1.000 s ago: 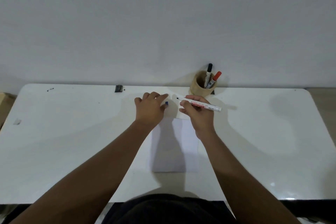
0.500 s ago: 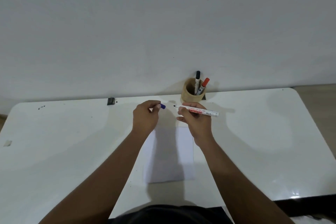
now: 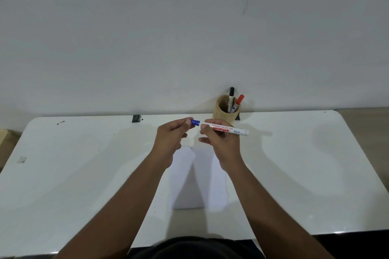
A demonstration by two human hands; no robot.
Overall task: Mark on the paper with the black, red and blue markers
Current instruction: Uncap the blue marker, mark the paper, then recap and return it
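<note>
**Blue Marker: Cap and Barrel Meet Above the Paper**

Head view. The left hand is closed in a pinch on the blue cap, which points toward the marker. The right hand is closed around the blue marker, a white barrel held level, its tip end facing the cap. Cap and tip sit just beside each other or touching; the tip itself cannot be made out. Both hands are raised above the far end of the paper, a white sheet lying flat on the white table. No marks can be distinguished on the sheet; shadow covers much of it.

The black marker and red marker stand capped in the wooden pen holder at the far edge of the table, against the wall.

Step in hand: cap handling on the blue marker. Whether the cap is going on or coming off cannot be determined from this view. If going on, the next move requires aligning cap and tip on one axis and pressing them together. If coming off, it requires lowering the tip to the paper.
</note>
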